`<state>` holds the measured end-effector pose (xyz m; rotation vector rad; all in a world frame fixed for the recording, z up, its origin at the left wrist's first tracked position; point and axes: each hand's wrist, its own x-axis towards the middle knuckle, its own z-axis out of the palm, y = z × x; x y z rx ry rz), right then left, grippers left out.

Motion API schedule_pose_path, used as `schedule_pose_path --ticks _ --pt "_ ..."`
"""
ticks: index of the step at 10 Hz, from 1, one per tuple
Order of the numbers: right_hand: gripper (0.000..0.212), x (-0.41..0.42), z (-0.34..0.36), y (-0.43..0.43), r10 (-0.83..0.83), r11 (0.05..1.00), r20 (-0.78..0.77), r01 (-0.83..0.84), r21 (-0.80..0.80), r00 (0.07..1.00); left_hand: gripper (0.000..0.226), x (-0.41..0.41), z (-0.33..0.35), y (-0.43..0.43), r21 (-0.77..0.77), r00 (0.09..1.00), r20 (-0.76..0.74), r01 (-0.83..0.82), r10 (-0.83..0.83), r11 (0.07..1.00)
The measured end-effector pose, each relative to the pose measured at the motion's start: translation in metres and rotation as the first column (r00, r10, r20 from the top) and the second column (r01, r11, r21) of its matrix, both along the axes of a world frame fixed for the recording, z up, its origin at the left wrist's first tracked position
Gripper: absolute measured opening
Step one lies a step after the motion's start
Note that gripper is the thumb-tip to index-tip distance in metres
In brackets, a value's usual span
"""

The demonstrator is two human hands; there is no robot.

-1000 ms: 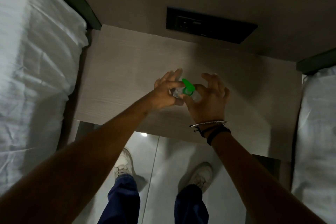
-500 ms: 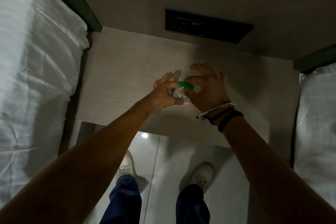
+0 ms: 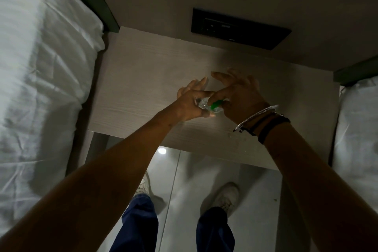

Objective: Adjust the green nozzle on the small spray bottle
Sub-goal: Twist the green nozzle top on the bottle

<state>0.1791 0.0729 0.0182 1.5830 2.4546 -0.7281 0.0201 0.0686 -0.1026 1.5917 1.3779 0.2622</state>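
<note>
Small spray bottle (image 3: 202,105) held just above the counter (image 3: 143,80), below the dark wall panel (image 3: 239,28). Left hand (image 3: 190,104) fingers clamped on its clear body; right hand (image 3: 239,96) fingers pinching the green nozzle (image 3: 215,105). Likely light, slick plastic; grip body firmly. Nozzle mostly hidden, orientation unclear.
</note>
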Motion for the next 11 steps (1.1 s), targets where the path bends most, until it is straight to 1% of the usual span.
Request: schedule_pose_path --ticks 2,3,5,7,8,9,10,11 --pt "0.031 0.000 0.004 0.000 0.058 0.998 0.042 -0.056 -0.039 0.997 0.063 -0.002 0.000 0.004 -0.009 0.999 -0.020 0.028 -0.029 1.000" --pt "0.030 0.004 0.002 -0.003 0.040 0.997 0.019 -0.039 -0.062 0.999 0.064 -0.001 0.000 0.002 0.014 0.999 -0.026 0.040 -0.039 0.999" --pt "0.030 0.008 -0.001 -0.010 0.026 1.000 -0.036 -0.027 -0.007 0.999 0.066 0.001 0.000 -0.001 0.003 0.999 -0.039 0.021 -0.021 1.000" --pt "0.029 0.006 -0.004 -0.011 -0.003 1.000 -0.042 0.002 -0.003 0.999 0.065 0.000 0.000 0.002 0.006 0.996 -0.068 0.049 -0.049 0.999" --pt "0.032 0.008 -0.004 -0.011 0.042 0.999 -0.014 -0.043 -0.004 0.999 0.068 0.002 -0.001 0.001 0.013 0.995 -0.076 0.060 -0.059 0.998" --pt "0.044 0.014 0.001 -0.010 0.103 0.995 -0.010 -0.103 -0.011 0.995 0.081 -0.001 0.002 -0.001 0.037 0.993 -0.093 0.071 -0.067 0.997" --pt "0.049 0.024 0.019 -0.018 0.093 0.994 -0.091 -0.087 0.068 0.992 0.111 -0.007 0.018 -0.005 0.039 0.971 -0.176 0.171 -0.161 0.985" --pt "0.046 0.039 0.053 -0.019 0.007 0.991 -0.141 0.012 0.135 0.990 0.119 -0.023 0.062 -0.009 0.097 0.909 -0.343 0.286 -0.238 0.953"
